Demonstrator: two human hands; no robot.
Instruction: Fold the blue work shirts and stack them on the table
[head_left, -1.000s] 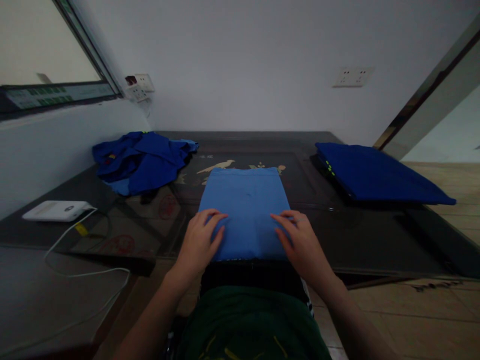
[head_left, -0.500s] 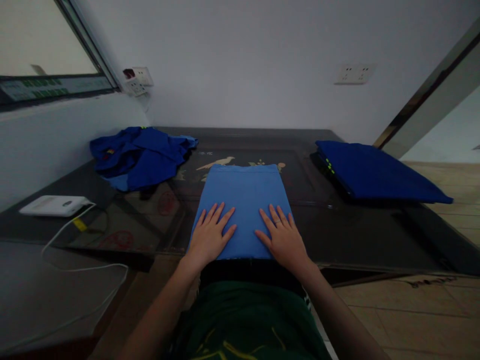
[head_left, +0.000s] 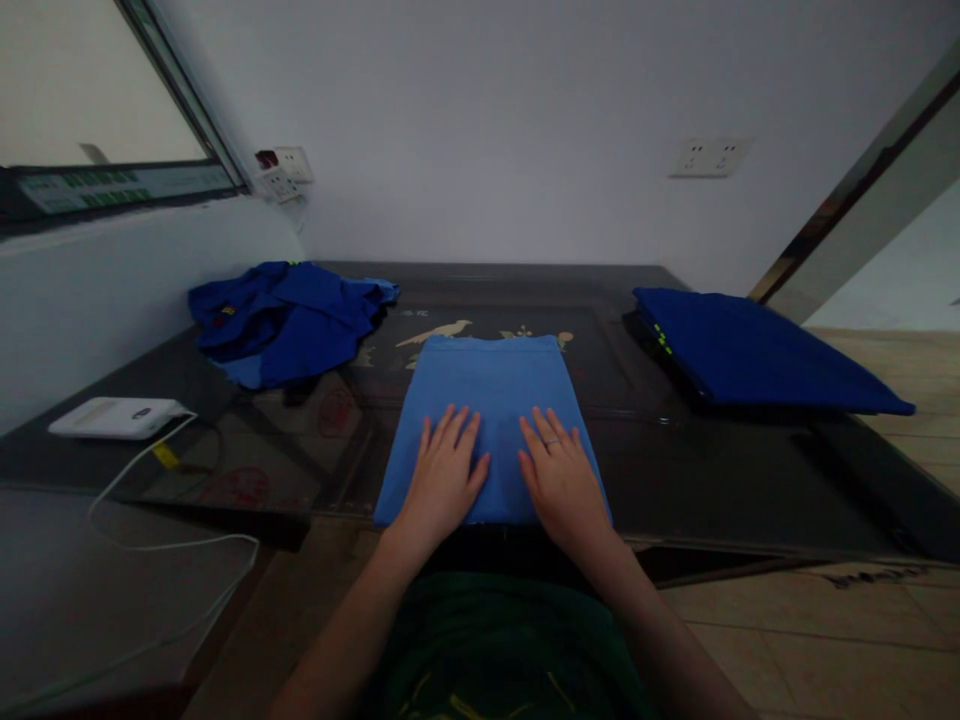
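A light blue cloth, folded into a flat panel, lies at the near edge of the dark table. My left hand rests flat on its left part, fingers spread. On its right part lies my right hand, palm down with the fingers somewhat apart and a ring on one finger. Neither hand grips anything. A crumpled dark blue garment sits at the back left. Over on the right is a flat stack of folded dark blue cloth with yellow-green marks on its edge.
At the left edge lies a white device with a white cable hanging off the table. Sockets are on the wall behind, and a power adapter is plugged in at the left. A dark flat object lies at the right.
My left hand has shifted right, inward over the cloth. The fingers of my right hand have drawn somewhat closer together. The whole view has tilted slightly.
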